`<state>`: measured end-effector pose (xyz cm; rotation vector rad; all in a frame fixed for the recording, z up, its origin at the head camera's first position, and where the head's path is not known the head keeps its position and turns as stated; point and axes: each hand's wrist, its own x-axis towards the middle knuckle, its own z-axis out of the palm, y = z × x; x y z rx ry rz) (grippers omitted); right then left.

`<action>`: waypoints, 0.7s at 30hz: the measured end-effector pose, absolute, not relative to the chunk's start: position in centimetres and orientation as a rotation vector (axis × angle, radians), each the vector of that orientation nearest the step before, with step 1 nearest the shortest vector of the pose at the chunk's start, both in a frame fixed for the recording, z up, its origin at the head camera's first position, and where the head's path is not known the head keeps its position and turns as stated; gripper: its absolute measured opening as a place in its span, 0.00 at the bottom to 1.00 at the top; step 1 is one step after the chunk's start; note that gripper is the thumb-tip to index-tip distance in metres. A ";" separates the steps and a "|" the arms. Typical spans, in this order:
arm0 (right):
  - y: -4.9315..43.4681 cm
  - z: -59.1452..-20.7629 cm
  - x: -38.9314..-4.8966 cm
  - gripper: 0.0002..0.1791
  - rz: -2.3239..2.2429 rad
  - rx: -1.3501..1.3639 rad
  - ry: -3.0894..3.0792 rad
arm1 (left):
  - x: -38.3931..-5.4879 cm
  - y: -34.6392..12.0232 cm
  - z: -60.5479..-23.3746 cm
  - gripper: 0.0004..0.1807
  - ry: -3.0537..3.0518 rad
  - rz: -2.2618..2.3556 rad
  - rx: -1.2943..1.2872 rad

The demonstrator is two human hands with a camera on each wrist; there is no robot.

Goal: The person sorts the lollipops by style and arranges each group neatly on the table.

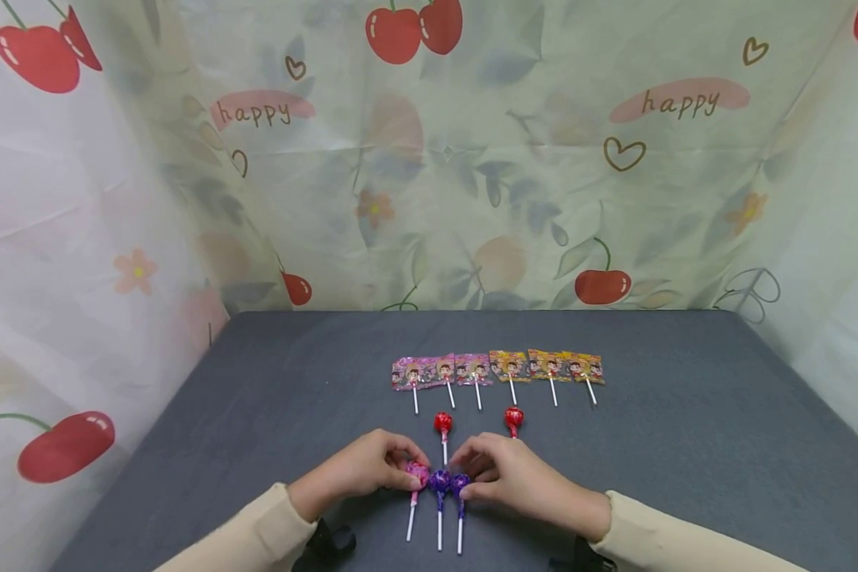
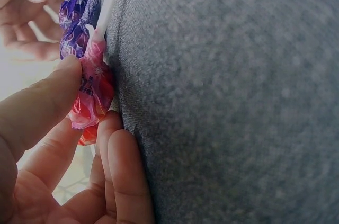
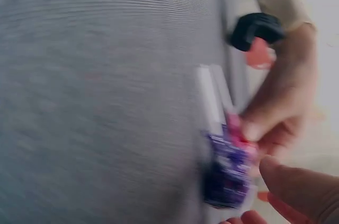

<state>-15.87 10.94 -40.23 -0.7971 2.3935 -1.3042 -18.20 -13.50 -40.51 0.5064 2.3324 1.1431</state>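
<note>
My left hand [image 1: 365, 469] holds a pink-wrapped lollipop [image 1: 418, 475] by its head, thumb on one side and fingers on the other. Its white stick points toward me. Directly to its right lie two purple-wrapped lollipops, the nearer purple lollipop [image 1: 440, 481] and the outer purple lollipop [image 1: 461, 483], sticks also toward me. My right hand [image 1: 515, 481] is at the outer one's head, thumb and fingers parted around it. In the right wrist view, the blurred purple wrapper [image 3: 225, 181] shows beside my thumb, with a gap between them.
Farther back lie a red lollipop [image 1: 443, 423] and another red lollipop [image 1: 514, 418], partly hidden by my right hand. Behind them runs a row of flat packets on sticks, pink packets [image 1: 477, 369] left and yellow packets [image 1: 549, 365] right. A dark grey table [image 1: 293, 381] meets a patterned curtain.
</note>
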 end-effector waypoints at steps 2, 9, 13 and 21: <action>11.2 -39.5 -16.2 0.16 -1.336 -0.804 2.391 | -18.2 -13.5 -40.5 0.10 2.336 1.145 0.518; 13.2 -37.6 -18.2 0.21 -1.455 -0.880 2.563 | -18.2 -13.5 -40.6 0.09 2.343 1.143 0.533; 14.7 -37.5 -19.5 0.21 -1.470 -0.745 2.693 | -18.2 -13.5 -40.6 0.09 2.342 1.141 0.530; 16.4 -39.4 -21.4 0.22 -1.380 -0.445 2.744 | -18.0 -13.5 -40.4 0.10 2.343 1.139 0.538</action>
